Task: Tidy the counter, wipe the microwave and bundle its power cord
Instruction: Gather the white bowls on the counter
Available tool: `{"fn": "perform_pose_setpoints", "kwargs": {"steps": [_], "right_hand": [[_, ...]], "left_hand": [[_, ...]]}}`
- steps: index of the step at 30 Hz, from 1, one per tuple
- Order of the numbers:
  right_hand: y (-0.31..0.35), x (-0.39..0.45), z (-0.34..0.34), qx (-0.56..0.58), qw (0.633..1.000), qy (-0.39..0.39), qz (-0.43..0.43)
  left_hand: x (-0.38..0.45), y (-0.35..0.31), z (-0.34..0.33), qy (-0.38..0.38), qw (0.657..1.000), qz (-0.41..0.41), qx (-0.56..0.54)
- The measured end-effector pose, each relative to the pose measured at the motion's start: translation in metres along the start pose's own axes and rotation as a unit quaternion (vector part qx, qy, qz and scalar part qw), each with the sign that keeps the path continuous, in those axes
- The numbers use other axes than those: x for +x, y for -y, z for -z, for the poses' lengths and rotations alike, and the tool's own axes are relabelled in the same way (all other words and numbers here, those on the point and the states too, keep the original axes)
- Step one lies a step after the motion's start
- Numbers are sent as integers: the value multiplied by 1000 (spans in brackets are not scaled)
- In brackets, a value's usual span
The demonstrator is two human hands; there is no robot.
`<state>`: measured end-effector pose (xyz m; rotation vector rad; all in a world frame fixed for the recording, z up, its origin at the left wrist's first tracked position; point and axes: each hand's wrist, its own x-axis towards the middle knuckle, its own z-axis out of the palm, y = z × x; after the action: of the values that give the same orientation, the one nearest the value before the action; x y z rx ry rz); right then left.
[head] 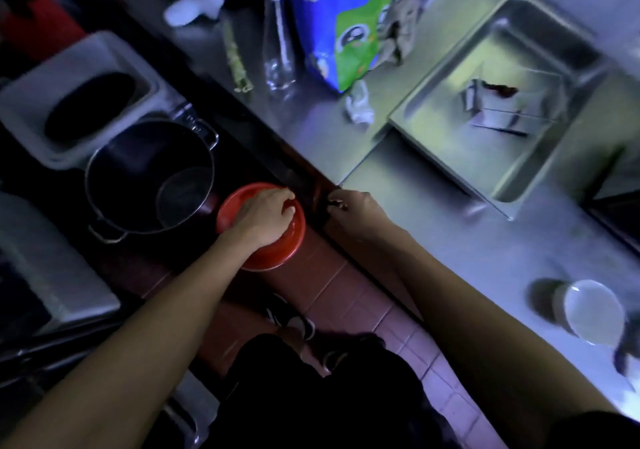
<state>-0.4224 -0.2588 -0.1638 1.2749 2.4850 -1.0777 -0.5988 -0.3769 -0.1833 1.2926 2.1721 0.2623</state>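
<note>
Scene: a steel counter (450,240) is seen running from upper centre to lower right of the frame, with tiled floor below it at lower centre.
Red bowl: a red bowl (277,258) is held off the counter's edge, at centre frame, over the floor and just right of a dark pot (149,178).
Left hand: the left hand (263,214) is laid over the bowl's mouth, fingers curled down onto its far rim, so the bowl is gripped from above.
Right hand: the right hand (353,209) is placed at the counter's near edge, just right of the bowl and apart from it; its fingers are curled, and something small and dark may be pinched there, but this cannot be told.
Key relation: the bowl lies to the left of the right hand's fingers, below the counter edge; the left hand is the nearer, being on it.
Clutter left: 1 clear bottle (278,50), 1 blue bag (332,25) and 1 crumpled paper (358,107) are seen at upper centre; 1 steel tray (450,77) at upper right.
Microwave, cord: not identified in view.
Judgement: counter scraps are probably being gathered into the bowl.
</note>
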Motion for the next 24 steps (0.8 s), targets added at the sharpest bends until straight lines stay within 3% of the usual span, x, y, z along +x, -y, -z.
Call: {"fn": "perform_pose_setpoints", "kwargs": {"steps": [7,13,24], "right_hand": [[-105,-76,65,37,996,-68,-50],[-195,-157,108,54,985,-133,-97],[-338,-308,148,129,928,-263,-230]], "left_hand": [[-2,-125,-14,-22,992,-109,65],[-8,-242,-59,11,979,-177,98],[-30,-417,-176,77,918,-368,128]]}}
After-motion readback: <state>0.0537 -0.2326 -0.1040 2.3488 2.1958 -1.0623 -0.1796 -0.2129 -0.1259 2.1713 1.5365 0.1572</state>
